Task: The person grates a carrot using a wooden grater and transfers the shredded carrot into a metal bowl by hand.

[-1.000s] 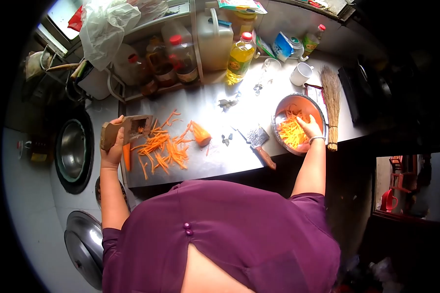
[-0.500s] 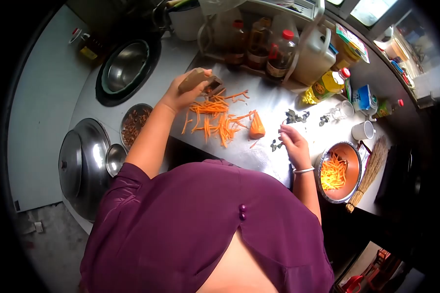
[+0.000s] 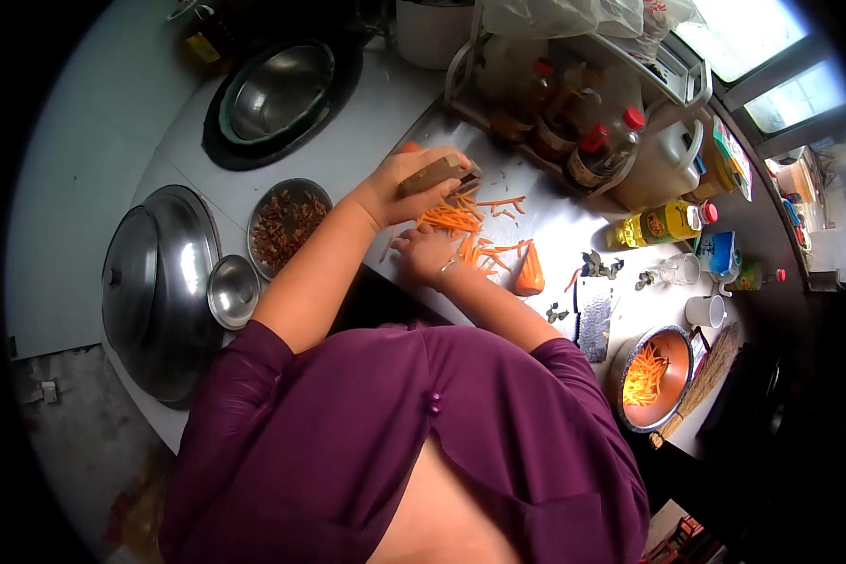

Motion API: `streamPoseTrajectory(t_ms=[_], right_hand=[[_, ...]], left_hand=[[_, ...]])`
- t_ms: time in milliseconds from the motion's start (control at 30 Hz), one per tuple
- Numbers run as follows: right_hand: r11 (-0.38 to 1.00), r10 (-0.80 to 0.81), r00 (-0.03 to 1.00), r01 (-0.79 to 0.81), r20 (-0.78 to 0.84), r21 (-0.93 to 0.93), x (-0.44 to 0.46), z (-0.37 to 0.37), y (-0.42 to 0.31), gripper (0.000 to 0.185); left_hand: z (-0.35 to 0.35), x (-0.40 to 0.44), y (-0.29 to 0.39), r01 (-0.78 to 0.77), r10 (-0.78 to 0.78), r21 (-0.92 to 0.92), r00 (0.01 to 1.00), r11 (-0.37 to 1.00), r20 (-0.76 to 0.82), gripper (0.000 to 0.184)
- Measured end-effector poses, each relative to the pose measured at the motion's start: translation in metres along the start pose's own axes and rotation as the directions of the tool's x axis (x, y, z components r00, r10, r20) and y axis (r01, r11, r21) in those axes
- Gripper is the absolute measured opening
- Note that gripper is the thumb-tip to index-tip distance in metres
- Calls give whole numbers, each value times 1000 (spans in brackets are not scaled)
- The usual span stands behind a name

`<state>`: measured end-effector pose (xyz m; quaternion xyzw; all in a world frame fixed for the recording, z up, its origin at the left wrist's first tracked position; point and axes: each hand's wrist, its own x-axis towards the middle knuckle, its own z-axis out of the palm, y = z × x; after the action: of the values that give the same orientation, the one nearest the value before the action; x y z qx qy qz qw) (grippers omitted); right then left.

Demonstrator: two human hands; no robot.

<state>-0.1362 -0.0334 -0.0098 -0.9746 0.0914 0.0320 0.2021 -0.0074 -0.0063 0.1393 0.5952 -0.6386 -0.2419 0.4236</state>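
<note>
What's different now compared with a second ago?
The right hand has left the bowl and moved left across the counter to the loose carrot shreds; whether it grips any is unclear. The left hand still holds the wooden grater. The carrot chunk stays on the counter.

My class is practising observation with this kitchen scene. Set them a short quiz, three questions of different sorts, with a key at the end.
1. What does the left hand hold?
A) cup
B) wooden tool
C) cleaver

2. True or false: the orange-lined bowl has carrot shreds in it.

3. Which hand is nearer the carrot chunk?

Key:
1. B
2. True
3. The right hand
</note>
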Motion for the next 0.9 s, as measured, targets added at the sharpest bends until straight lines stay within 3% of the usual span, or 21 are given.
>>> streamPoseTrajectory(t_ms=[133,267,333,433,500,533,600,800,900], right_hand=[[993,-64,998,65,10,-102,33,17,-13,29],[992,-82,996,79,-20,-98,30,12,7,26],[997,-7,997,2,-72,-71,15,5,15,26],[988,111,990,-119,-87,-101,-4,-13,34,29],[963,176,939,-227,-294,-148,-3,-7,50,34],[961,182,938,-233,-297,-147,1,-3,52,34],[922,317,813,-385,-488,-43,13,3,54,37],[798,535,681,-602,-500,35,38,15,45,34],[827,492,731,-563,-473,-10,37,23,59,31]], left_hand=[[-10,3,9,46,-43,-71,998,996,50,28],[-17,3,-7,-81,81,-76,997,994,0,28],[-24,3,-9,-51,51,-57,999,997,5,28],[-30,4,-17,25,-18,-195,999,981,37,29],[-30,6,-19,24,-16,-235,999,972,35,28],[-31,7,-19,22,-14,-270,999,963,34,28],[-31,8,-23,14,-4,-258,999,966,40,28],[-33,8,-27,46,-29,-326,998,944,55,29],[-35,7,-23,77,-58,-372,996,925,62,30]])
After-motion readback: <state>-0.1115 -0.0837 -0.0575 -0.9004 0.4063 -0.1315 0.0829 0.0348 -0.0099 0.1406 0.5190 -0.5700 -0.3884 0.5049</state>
